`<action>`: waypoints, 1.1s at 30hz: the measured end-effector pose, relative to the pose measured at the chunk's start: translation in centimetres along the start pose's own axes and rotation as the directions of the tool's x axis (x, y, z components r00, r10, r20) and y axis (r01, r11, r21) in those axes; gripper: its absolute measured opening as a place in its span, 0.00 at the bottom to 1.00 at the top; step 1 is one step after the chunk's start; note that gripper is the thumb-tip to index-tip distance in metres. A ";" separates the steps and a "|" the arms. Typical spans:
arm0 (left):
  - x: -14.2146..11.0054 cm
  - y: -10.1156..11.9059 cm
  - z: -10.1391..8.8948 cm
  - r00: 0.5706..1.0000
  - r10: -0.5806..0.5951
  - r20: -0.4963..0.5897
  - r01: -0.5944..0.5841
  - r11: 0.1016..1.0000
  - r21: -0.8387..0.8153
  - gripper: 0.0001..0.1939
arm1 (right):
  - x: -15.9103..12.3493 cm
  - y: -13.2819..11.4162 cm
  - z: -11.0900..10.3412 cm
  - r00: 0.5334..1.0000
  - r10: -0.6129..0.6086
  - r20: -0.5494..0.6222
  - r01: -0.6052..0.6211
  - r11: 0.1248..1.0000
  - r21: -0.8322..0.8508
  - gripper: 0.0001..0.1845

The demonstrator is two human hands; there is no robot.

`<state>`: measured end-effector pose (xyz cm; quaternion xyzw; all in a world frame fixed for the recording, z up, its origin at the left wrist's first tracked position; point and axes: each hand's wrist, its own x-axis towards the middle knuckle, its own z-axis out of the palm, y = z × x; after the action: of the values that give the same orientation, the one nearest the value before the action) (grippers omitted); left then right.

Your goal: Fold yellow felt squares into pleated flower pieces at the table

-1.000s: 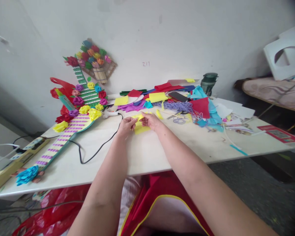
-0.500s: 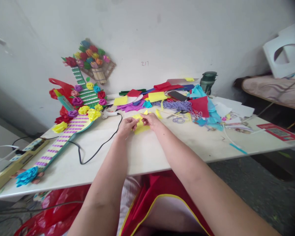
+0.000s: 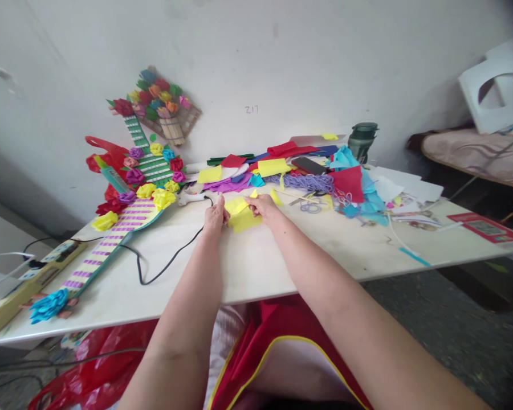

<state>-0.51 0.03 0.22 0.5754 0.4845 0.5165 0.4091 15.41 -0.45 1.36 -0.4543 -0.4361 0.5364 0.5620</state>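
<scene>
Yellow crepe paper (image 3: 244, 223) lies between my hands in the middle of the table, its upper part folded or raised into a strip. My right hand (image 3: 263, 206) is closed in a pinch on the right end of that raised yellow part. At the paper's left edge is my left hand (image 3: 216, 215), its thumb sticking up apart from the curled fingers; I see nothing held in it. A small curled yellow scrap (image 3: 276, 197) rests just beyond my right hand.
Behind lie coloured paper sheets (image 3: 273, 167), a dark phone (image 3: 308, 165), purple cord (image 3: 308, 183) and scissors (image 3: 300, 199). A glue gun (image 3: 192, 197) trails a black cable. Left stand a flower-covered striped guitar shape (image 3: 126, 219) and a power strip (image 3: 47, 265). A dark green cup (image 3: 362, 142) stands at the back.
My left hand has moved slightly left, its thumb lifting off the yellow paper. More of the paper now shows between the hands. My right hand keeps its pinch in nearly the same place.
</scene>
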 end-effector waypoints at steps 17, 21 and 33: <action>-0.7 0.4 1.2 0.991 0.116 0.073 -0.132 0.953 0.272 0.25 | -0.3 0.6 0.6 0.994 0.014 0.110 0.003 0.988 -0.157 0.20; -0.9 0.4 1.1 0.988 0.082 0.133 -0.110 0.969 0.220 0.24 | 0.4 1.0 0.1 0.995 -0.027 0.098 0.040 0.990 -0.136 0.20; -0.8 0.1 0.7 0.958 0.068 0.279 -0.082 0.996 0.041 0.21 | 0.4 1.0 0.1 0.990 -0.100 0.102 0.104 0.994 -0.030 0.19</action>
<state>0.21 -0.81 0.08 0.6703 0.4135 0.4334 0.4380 15.11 -0.01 0.40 -0.4136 -0.4958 0.5214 0.5578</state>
